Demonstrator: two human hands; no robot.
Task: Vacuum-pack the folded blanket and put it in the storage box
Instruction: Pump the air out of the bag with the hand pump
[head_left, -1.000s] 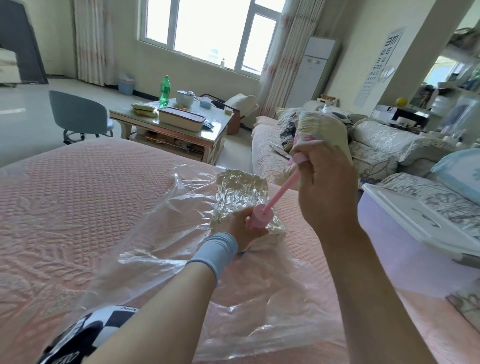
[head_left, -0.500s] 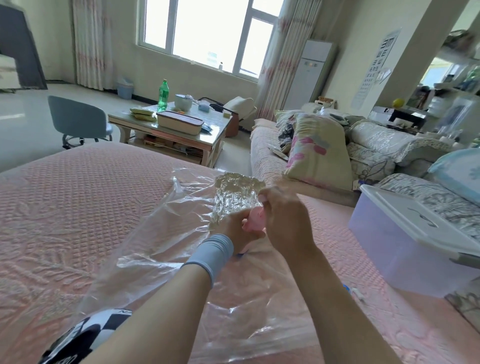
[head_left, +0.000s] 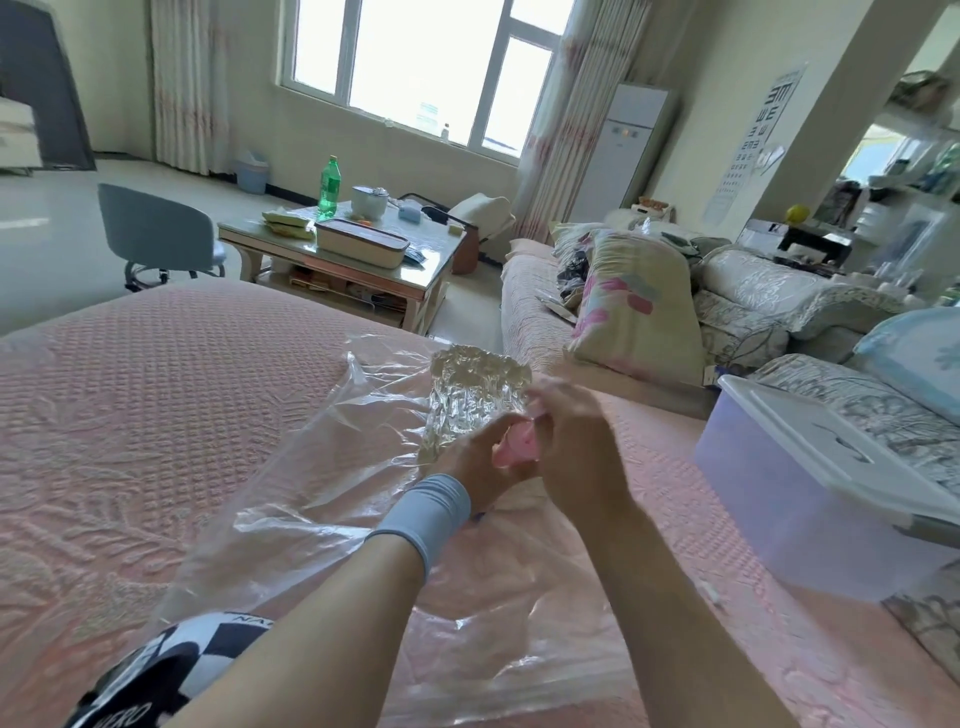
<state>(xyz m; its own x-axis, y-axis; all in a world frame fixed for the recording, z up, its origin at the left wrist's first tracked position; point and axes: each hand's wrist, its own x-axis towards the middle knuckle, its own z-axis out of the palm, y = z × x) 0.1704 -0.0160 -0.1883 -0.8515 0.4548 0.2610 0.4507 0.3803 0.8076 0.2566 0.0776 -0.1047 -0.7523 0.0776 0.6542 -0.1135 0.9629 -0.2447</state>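
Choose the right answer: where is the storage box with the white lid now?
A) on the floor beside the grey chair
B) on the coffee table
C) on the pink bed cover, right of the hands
C: the storage box rests on the pink bed cover, at the person's right side.

Home living room: sofa (head_left: 530, 291), coffee table (head_left: 436, 254).

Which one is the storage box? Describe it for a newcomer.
Start at the big pink bedspread and follow it to its right edge. The storage box sits there. It is the only hard tub: translucent lilac walls and a white lid, unlike the crinkly clear vacuum bag mid-bed.
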